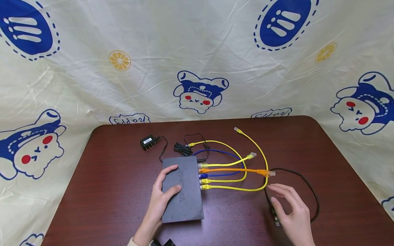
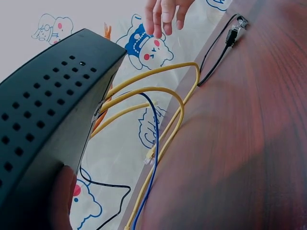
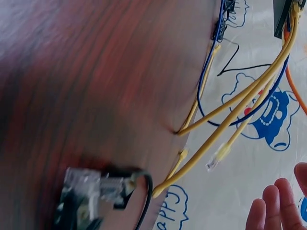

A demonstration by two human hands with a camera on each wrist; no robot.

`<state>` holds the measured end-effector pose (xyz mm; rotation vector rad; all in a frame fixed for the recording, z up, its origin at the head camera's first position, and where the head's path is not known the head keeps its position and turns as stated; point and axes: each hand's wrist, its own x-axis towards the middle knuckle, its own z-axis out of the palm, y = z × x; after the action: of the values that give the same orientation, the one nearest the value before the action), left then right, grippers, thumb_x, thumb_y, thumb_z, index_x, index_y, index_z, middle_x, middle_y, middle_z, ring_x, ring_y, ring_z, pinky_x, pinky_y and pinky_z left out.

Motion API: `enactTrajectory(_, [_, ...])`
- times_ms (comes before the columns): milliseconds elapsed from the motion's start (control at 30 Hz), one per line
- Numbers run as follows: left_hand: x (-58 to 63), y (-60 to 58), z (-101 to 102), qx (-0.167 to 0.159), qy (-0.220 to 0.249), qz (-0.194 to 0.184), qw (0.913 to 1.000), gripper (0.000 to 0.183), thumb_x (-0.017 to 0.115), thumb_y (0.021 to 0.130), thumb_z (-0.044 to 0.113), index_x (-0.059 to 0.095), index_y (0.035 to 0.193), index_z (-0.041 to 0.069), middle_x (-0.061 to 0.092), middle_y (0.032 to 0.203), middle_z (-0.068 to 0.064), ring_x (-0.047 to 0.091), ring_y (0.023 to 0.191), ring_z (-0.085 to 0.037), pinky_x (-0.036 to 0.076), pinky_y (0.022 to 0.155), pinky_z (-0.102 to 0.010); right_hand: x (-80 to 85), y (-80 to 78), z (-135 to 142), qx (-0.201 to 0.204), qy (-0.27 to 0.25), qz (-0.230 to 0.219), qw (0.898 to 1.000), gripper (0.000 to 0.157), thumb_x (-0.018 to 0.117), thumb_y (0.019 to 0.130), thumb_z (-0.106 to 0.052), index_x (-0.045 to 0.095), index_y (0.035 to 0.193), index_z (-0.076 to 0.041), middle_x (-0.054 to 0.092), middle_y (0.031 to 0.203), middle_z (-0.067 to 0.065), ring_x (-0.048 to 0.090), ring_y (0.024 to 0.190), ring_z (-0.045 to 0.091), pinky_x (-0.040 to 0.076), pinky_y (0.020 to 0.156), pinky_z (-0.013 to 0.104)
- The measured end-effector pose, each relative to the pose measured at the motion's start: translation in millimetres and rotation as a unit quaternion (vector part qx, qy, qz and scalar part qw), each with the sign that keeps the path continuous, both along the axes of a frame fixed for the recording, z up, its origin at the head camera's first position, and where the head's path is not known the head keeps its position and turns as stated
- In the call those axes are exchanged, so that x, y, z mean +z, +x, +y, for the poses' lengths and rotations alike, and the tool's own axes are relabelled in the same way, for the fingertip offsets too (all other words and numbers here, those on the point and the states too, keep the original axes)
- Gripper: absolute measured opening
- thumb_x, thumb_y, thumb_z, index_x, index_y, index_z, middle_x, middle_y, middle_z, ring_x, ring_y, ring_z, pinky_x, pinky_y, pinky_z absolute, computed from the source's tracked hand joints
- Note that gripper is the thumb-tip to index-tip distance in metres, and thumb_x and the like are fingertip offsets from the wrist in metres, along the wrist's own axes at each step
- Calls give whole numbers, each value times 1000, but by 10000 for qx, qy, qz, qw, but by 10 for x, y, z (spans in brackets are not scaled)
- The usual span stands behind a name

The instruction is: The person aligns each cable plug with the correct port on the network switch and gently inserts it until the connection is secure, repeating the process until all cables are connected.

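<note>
My left hand [image 1: 160, 196] grips a dark TP-LINK network switch [image 1: 189, 206] by its left side, thumb and a finger over its top face. The left wrist view shows the vented side of the raised switch. From its right-hand ports run an orange cable [image 1: 231, 169], a blue cable [image 1: 224, 175] and several yellow cables [image 1: 237, 188]. The right hand [image 1: 293, 208] hovers, holding nothing, fingers loosely bent and apart from the thumb. Below it on the table lies a black network cable [image 1: 313, 191], its clear plugs [image 3: 81, 184] side by side in the right wrist view.
Behind the switch lie a black power adapter [image 1: 149, 142] and its bundled cord [image 1: 183, 149]. Loose plug ends of the orange and yellow cables extend right and back. A printed cloth [image 1: 147, 92] hangs beyond the brown table [image 1: 110, 194]. Something black [image 1: 167, 242] shows at the front edge.
</note>
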<state>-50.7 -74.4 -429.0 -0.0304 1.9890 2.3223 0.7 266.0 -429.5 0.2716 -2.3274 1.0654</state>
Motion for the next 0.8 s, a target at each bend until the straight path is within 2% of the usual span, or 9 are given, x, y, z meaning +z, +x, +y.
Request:
enactTrajectory(267, [-5, 5, 3, -20, 24, -24, 10000, 54, 65, 82, 1, 54, 131, 21, 49, 126, -9, 48, 106, -28, 42, 87, -39, -12, 9, 63, 156, -62, 608, 9980, 40, 63, 69, 24, 66, 105, 9, 61, 104, 20, 56, 97, -1, 40, 82, 12])
enactTrajectory(467, [-19, 7, -3, 4, 10, -20, 10000, 54, 65, 82, 1, 55, 131, 21, 48, 127, -9, 47, 107, -28, 40, 88, -40, -34, 51, 133, 52, 150, 125, 9998, 52, 67, 65, 26, 64, 113, 6, 60, 110, 15, 53, 102, -3, 38, 84, 10])
enactTrajectory(600, [-25, 8, -8, 4, -19, -6, 10000, 54, 65, 82, 2, 55, 131, 21, 49, 127, -9, 46, 107, -29, 39, 88, -41, -84, 96, 182, -53, 468, -187, 9987, 58, 70, 64, 23, 63, 118, 2, 57, 115, 8, 51, 99, -4, 37, 81, 8])
enactTrajectory(800, [-30, 8, -16, 18, -27, 1, 10000, 54, 65, 82, 1, 55, 131, 21, 49, 126, -9, 46, 107, -28, 39, 88, -41, -197, 165, 255, -50, 658, -533, 9964, 62, 73, 63, 19, 62, 121, -2, 52, 119, -2, 51, 91, -6, 38, 75, 9])
